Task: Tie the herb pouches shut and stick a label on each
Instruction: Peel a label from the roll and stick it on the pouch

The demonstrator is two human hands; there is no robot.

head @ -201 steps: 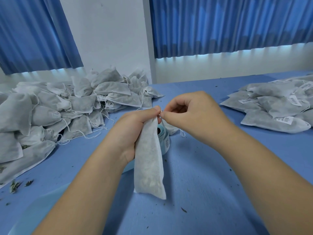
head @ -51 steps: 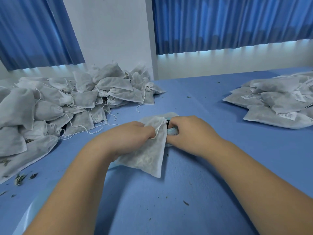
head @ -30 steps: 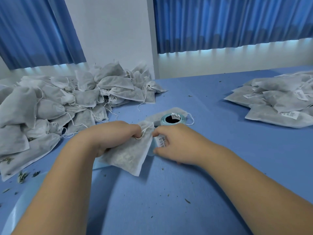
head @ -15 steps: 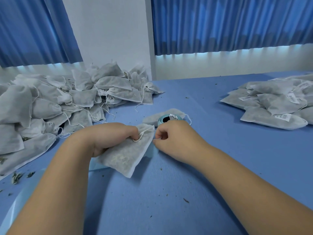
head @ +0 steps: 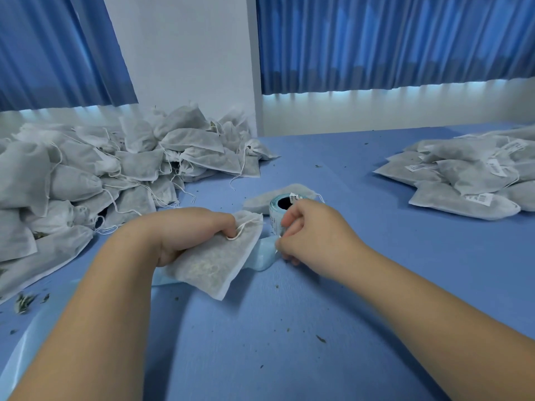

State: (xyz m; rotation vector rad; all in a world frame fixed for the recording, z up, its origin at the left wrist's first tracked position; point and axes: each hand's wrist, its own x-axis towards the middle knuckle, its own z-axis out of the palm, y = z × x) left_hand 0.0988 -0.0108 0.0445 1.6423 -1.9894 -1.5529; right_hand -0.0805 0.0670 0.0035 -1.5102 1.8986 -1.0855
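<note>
My left hand (head: 185, 233) grips a white herb pouch (head: 214, 261) by its tied neck and holds it flat against the blue table, the drawstring looped by my fingers. My right hand (head: 312, 233) has its fingers curled at the side of the label roll (head: 279, 211), pinching at the pale blue backing strip (head: 265, 253) that trails from it. What sits between those fingertips is hidden and blurred. Another pouch (head: 260, 202) lies just behind the roll.
A big heap of unlabelled pouches (head: 95, 180) with loose strings fills the left of the table (head: 347, 314). A pile of labelled pouches (head: 469, 180) lies at the right. Used backing strip (head: 26, 342) curls toward the near left edge. Herb crumbs are scattered about.
The pouch went from hanging upright between both hands to lying on the table under my left hand. My right hand let go of the string and moved onto the label roll.
</note>
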